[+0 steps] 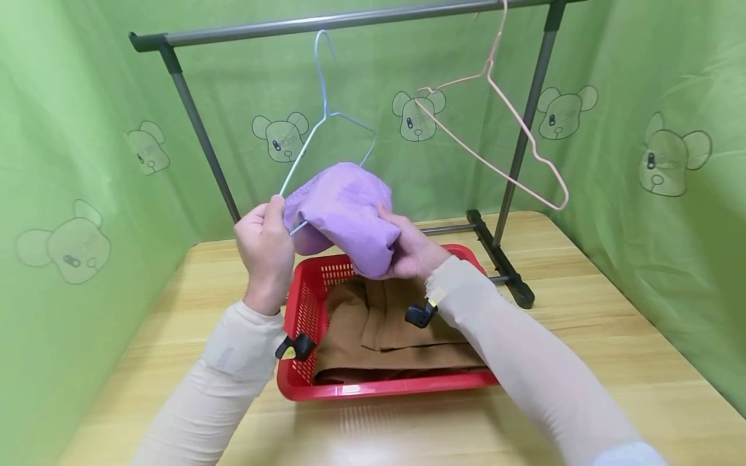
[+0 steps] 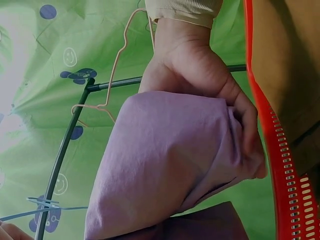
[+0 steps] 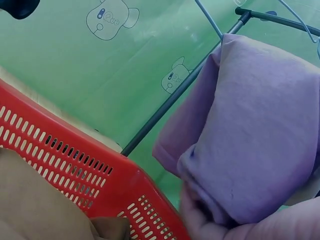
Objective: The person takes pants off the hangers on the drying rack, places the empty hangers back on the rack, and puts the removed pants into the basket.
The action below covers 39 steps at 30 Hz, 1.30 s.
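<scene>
Honestly, that purple cloth [image 1: 346, 204] is looking light and floppy; right hand [image 1: 412, 249] is pinching its bunched edge, good spot imo, left hand [image 1: 265, 252] is gripping blue hanger [image 1: 326, 114].

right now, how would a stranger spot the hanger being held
Start at the grey rack bar across the top of the head view. Below it, the left hand grips a wire hanger with purple cloth on it. The held one is pale blue; the pink hanger on its right is bare.
</scene>
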{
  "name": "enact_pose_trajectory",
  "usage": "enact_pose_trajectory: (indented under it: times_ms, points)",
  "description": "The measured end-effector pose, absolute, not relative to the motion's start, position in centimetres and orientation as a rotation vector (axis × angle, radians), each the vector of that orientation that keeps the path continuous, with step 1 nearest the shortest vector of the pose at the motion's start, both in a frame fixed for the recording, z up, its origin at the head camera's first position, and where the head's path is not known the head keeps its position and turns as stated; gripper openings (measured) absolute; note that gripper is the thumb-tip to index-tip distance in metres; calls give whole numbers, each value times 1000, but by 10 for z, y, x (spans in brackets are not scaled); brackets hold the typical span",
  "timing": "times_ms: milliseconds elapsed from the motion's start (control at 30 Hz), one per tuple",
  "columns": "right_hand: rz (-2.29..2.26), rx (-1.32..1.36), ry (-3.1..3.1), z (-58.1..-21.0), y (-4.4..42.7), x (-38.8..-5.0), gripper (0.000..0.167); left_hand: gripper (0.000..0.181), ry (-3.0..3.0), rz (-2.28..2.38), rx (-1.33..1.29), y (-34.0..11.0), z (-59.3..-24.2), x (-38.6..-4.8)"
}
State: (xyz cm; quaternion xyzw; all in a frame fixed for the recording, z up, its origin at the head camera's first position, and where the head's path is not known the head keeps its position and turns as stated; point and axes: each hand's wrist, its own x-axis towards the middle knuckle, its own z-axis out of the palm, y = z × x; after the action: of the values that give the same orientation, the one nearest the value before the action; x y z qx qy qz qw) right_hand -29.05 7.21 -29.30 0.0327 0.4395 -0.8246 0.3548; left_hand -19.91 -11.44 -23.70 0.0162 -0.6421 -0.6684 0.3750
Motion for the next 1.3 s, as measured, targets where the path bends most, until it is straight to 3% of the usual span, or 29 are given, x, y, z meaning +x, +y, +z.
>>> enact_pose_trajectory:
  times_ms: [200,400,567,967,1300]
  points:
    - [-2228,-5,1044,-293,73,-288,23,50,-1645,-1719,34,-112,-238,-200]
    - [-2288,-103,1001,-294,75,-288,47,50,-1650,-1711,29,-112,-239,-200]
    - [-2332,-89,1051,-290,73,-287,11,50,-1691,-1663,54,-115,-241,-200]
    - [-2410,-82,1040,-282,70,-283,21,50,-1749,-1644,57,-117,-241,-202]
    - [-2429,-147,1025,-277,63,-277,19,50,-1749,-1632,67,-118,-243,-204]
